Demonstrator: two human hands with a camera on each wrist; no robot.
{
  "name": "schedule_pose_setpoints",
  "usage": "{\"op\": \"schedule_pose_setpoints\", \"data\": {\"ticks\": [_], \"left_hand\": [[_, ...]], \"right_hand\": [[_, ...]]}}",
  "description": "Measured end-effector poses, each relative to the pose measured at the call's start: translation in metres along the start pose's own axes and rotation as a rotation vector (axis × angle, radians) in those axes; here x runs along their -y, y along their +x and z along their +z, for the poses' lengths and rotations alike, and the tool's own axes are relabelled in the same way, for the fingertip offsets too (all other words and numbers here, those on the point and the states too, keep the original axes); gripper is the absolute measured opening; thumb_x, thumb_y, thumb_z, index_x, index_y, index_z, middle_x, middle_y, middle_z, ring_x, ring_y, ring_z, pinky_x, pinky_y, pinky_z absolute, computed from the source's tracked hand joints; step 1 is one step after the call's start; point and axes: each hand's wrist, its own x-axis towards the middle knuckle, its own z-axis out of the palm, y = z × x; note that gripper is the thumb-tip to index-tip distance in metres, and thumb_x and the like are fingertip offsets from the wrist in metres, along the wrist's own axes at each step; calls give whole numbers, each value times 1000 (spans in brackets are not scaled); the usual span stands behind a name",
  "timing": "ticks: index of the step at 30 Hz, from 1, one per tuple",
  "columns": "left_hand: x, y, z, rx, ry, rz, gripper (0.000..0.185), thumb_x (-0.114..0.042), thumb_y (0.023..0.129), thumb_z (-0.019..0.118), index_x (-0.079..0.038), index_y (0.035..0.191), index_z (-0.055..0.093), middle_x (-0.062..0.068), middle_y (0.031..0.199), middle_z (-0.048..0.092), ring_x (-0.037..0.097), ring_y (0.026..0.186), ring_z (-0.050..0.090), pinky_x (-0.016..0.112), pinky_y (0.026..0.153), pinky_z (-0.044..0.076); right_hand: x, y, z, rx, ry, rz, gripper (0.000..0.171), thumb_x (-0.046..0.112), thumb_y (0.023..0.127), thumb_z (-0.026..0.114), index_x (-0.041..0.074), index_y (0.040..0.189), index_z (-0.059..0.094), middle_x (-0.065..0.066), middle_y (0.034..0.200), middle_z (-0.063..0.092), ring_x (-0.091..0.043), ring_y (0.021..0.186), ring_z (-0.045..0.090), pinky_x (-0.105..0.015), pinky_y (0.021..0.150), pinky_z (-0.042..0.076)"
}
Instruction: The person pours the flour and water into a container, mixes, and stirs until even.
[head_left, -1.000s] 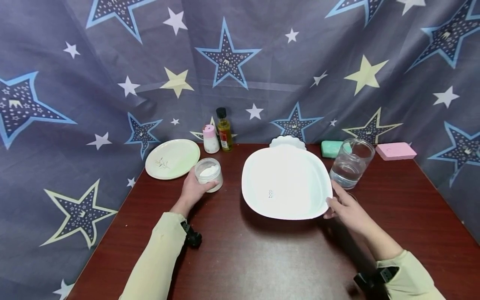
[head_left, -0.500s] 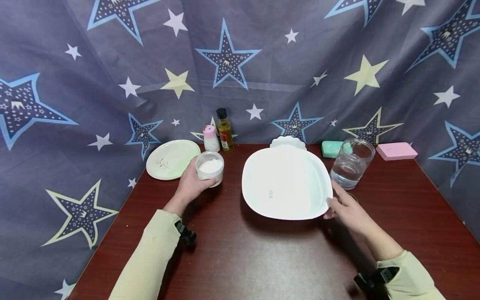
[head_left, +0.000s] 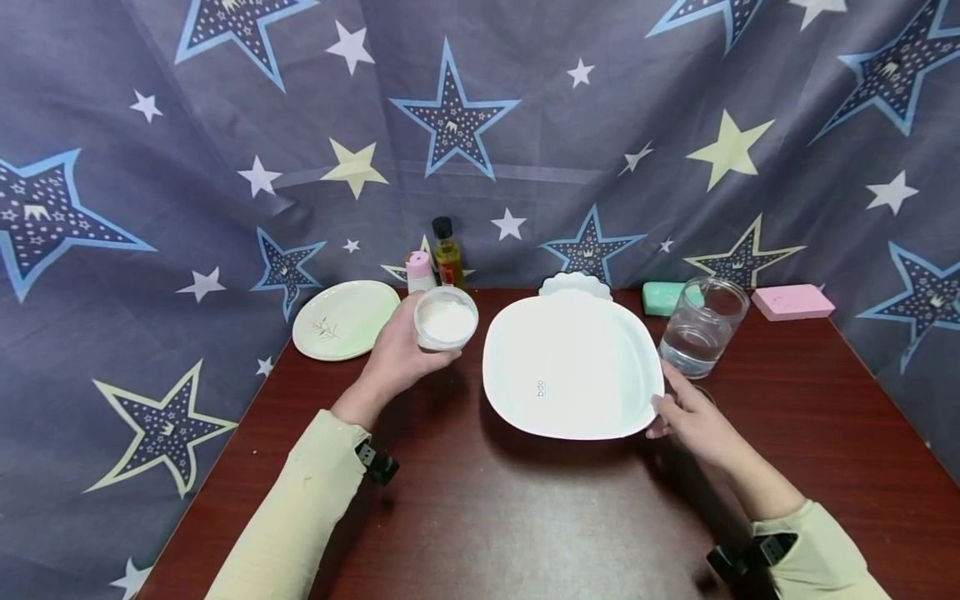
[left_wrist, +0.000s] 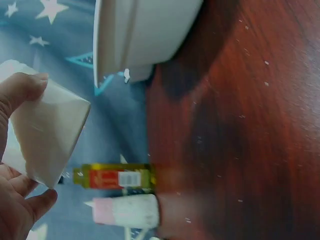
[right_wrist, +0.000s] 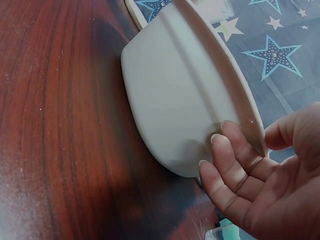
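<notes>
A clear jar with white powder in it is gripped by my left hand, to the left of a white basin. The left wrist view has this jar raised off the table, thumb on one side and fingers on the other; powder fills part of it. My right hand holds the basin at its right rim. In the right wrist view, the thumb lies over the rim and the fingers press the basin's outer wall from below.
Right of the basin stands a glass of water, with a green box and a pink block behind. A white scalloped dish peeks out behind the basin. An oval plate, pink-capped shaker and oil bottle stand back left.
My left hand has lifted the jar and carried it right, closer to the basin; its open top now faces the head camera more. My right hand and the basin have stayed in place.
</notes>
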Motion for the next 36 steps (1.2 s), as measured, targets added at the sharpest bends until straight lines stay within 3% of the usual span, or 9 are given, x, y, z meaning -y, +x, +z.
{"op": "schedule_pose_setpoints", "data": {"ticks": [10,19,29,36], "left_hand": [[-27,13,7,53,170,173,82,-23,65,89,-7,134,47,9,127,53,24,114,50,42,97,43],[-51,25,19,104,329,277,83,-26,66,87,-6,135,45,11,134,50,25,121,47,40,101,41],[-68,36,34,129,593,452,86,-25,66,86,2,135,43,18,134,50,30,126,46,40,107,36],[-77,41,44,169,751,488,88,-34,69,86,0,137,43,17,135,50,31,127,45,44,106,35]], "right_hand": [[-2,0,1,-1,11,2,62,-2,101,39,-5,154,5,-20,88,60,-20,66,61,-39,64,56],[0,0,1,-8,16,16,63,-1,101,39,-5,153,4,-17,85,59,-20,67,61,-39,64,56],[0,0,2,-2,12,-9,62,-2,101,38,-6,153,5,-20,87,61,-19,66,61,-39,63,56],[0,-1,2,-9,25,-10,62,-3,101,38,-6,153,6,-23,90,62,-19,67,62,-38,63,56]]}}
